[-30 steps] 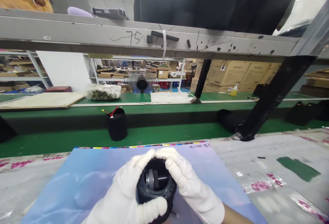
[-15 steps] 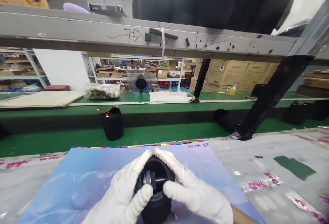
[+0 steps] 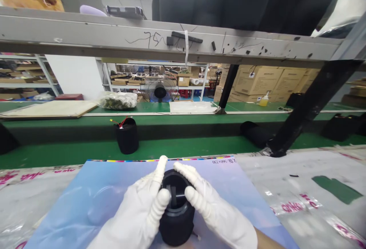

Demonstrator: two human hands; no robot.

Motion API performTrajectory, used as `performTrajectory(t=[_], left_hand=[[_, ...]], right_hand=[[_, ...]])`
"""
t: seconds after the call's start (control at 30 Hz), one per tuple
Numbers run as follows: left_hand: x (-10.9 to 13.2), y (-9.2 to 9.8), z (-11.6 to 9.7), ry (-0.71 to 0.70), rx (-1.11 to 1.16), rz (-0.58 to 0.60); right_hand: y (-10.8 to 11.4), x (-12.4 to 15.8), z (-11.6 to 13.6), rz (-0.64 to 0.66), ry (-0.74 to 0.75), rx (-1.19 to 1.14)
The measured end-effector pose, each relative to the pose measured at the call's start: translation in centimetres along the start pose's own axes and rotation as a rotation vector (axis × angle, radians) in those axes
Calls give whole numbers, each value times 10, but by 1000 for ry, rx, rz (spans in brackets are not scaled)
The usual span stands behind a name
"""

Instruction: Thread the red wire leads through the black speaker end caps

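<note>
A black cylinder point(image 3: 175, 228) with an open top stands on a blue printed sheet point(image 3: 82, 203), its mouth tilted towards me. Inside the mouth are a dark upright piece and a shiny ring edge. My left hand point(image 3: 140, 203), in a white glove, grips the cylinder's left side, thumb and index finger at the rim. On the opposite side my gloved right hand point(image 3: 215, 207) holds the rim between thumb and fingers. A small wire end with a pale connector point(image 3: 197, 236) sticks out low on the right. Some fingers are hidden behind the cylinder.
Another black cylinder point(image 3: 126, 138) with red wires stands on the green conveyor belt point(image 3: 71, 150); a black roll-shaped piece point(image 3: 256, 134) lies farther right. A slanted black post point(image 3: 309, 108) rises at right. A shelf beam point(image 3: 114, 32) crosses above. A green scrap point(image 3: 337, 189) lies on the plastic-covered table.
The view has shifted slightly. My left index finger has lifted and straightened at the rim, and both hands sit a little farther apart, showing more of the cylinder's front.
</note>
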State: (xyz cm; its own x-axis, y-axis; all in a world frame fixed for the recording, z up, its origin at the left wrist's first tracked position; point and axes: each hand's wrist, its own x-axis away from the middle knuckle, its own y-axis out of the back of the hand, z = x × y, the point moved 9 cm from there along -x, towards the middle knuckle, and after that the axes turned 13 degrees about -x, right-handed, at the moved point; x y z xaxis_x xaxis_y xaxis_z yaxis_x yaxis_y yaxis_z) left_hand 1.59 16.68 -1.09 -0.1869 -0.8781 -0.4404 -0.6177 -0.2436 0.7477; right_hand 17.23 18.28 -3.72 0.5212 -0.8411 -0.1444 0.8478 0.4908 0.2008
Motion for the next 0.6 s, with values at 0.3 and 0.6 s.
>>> performTrajectory(t=[0.3,0.6], left_hand=[[-4,-5,5,117,280,108],[-13,-9,13,126,286,109]], right_hand=[[-6,-11,22,-45,211,-72],[-5,-13,33,-9,285,49]])
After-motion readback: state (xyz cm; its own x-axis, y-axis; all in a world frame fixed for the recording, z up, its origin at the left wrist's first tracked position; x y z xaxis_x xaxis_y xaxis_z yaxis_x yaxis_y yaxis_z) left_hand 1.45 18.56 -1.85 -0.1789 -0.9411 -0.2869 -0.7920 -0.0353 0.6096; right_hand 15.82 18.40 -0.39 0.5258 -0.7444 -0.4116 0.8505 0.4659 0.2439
